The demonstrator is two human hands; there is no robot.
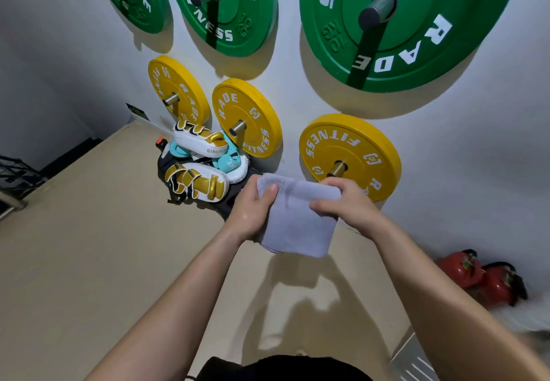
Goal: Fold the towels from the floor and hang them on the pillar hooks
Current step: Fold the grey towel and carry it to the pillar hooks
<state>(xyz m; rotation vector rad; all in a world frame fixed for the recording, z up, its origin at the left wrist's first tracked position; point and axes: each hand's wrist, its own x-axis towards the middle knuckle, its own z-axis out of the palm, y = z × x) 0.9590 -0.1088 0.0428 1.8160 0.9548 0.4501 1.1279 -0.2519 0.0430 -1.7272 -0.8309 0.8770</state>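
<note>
A pale lilac towel, folded into a small thick rectangle, is held up in front of me above the beige floor. My left hand grips its upper left edge, thumb on the front face. My right hand pinches the upper right corner, fingers curled over the fold. The towel's lower half hangs free between my wrists. No pillar hooks are in view.
Green weight plates and yellow weight plates hang on pegs on the white wall ahead. White and gold boxing pads lie piled at the wall's foot. Two red kettlebells sit at the right. A black rack stands far left.
</note>
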